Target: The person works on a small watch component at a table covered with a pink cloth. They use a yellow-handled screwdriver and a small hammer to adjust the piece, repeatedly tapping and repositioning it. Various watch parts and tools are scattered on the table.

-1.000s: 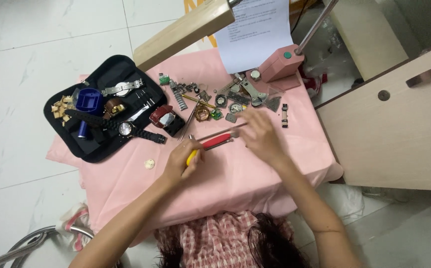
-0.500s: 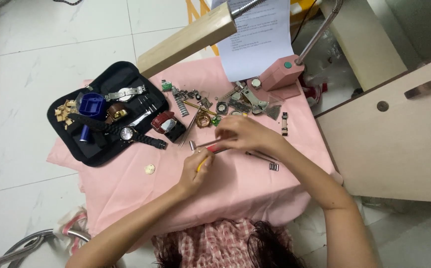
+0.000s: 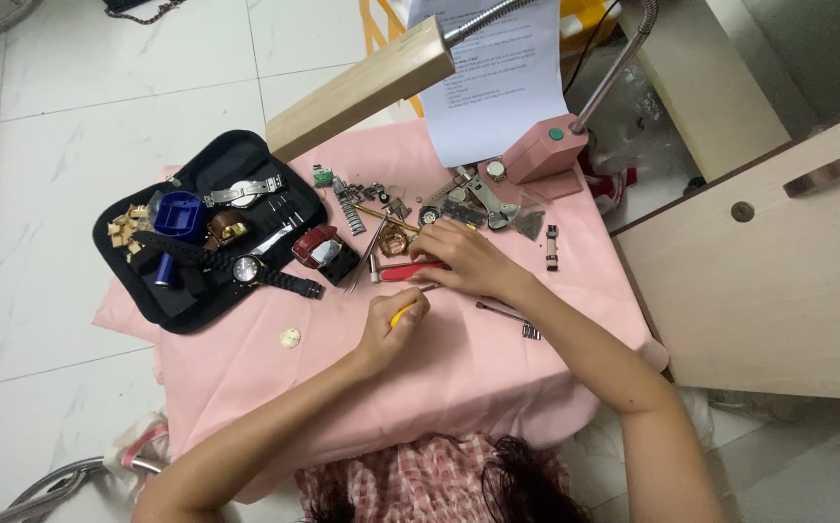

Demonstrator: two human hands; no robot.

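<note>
My left hand [image 3: 393,329] is closed around a thin yellow-handled tool [image 3: 402,312] near the middle of the pink cloth [image 3: 245,378]. My right hand [image 3: 463,258] lies just beyond it, fingers curled over a red-handled tool [image 3: 402,272] and resting among small metal watch parts [image 3: 458,203]. Whether the right hand grips the red tool or only covers it is unclear. A thin metal pin tool [image 3: 502,311] lies under my right wrist.
An open black tool case [image 3: 209,228] at the left holds watches, a blue cup and straps. A red watch [image 3: 318,250] sits beside it. A pink desk lamp base [image 3: 541,155], a wooden lamp head [image 3: 362,92], a paper sheet [image 3: 492,68] and a wooden cabinet [image 3: 778,281] stand around.
My right hand has moved up and left toward the pile of metal parts, over the red-handled tool. My left hand with the yellow tool has stayed near the middle of the cloth.
</note>
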